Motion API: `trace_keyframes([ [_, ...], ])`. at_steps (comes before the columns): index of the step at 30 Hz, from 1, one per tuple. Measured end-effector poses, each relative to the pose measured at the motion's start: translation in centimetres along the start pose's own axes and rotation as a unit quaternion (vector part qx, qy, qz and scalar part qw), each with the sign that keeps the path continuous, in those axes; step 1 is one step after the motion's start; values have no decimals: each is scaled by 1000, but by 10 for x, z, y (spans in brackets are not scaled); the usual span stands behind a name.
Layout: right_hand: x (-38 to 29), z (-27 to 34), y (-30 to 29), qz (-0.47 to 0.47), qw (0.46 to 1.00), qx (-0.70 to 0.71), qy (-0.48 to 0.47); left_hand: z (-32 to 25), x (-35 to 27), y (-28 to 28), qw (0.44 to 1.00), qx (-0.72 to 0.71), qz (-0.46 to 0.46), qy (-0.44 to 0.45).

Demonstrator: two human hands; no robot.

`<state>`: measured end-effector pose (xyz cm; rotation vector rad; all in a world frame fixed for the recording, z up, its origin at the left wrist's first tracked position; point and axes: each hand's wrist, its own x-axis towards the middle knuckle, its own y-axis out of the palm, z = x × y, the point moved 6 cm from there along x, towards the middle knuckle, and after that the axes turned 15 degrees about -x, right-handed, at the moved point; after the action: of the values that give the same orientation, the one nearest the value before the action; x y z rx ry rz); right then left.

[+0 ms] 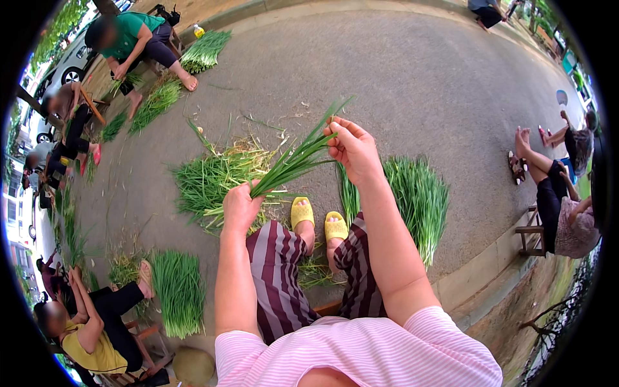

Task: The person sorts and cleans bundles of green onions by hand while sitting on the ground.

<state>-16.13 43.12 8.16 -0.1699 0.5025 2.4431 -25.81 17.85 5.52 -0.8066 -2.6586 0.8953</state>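
Note:
My left hand (242,205) is closed around a bunch of long green leafy stalks (295,162), which look like garlic chives. The bunch slants up and to the right. At its leaf tips, my right hand (352,145) pinches some leaves between thumb and fingers. Below and left of the bunch lies a loose, tangled pile of green and yellowed stalks (217,179) on the pavement. Beyond my right forearm, a neat stack of the same greens (416,203) lies with its pale ends towards me. The lower ends of the held bunch are hidden by my left hand.
Yellow slippers (302,213) are on my feet. At the lower left, a person in a yellow top (96,348) sits beside another stack of greens (179,290). A person in green (130,38) bends over greens at the upper left. Others sit at both sides, near a concrete kerb (478,271).

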Motion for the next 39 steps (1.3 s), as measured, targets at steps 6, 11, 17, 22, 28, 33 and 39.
trace_keyframes([
  [6, -2, 1, 4, 48, 999, -3, 11, -2, 1, 1, 1000, 19, 3, 9],
  [11, -1, 10, 0, 32, 999, 12, -25, -8, -1, 0, 999, 32, 6, 18],
  [17, 0, 18, -10, 6, 998, 40, -39, -7, -1, 3, 999, 27, 21, 17],
  [22, 2, 21, -18, -11, 997, 55, -52, -9, -2, 2, 999, 34, 17, 15],
  [28, 2, 21, -27, -61, 996, 3, -57, -2, -1, 2, 999, 24, 11, 27],
  [33, 1, 27, -31, -100, 979, -138, -110, 3, -3, -2, 1000, 3, 14, -1],
  [39, 5, 25, -27, -132, 956, -177, -192, 5, -3, -3, 1000, 6, 9, -20],
])
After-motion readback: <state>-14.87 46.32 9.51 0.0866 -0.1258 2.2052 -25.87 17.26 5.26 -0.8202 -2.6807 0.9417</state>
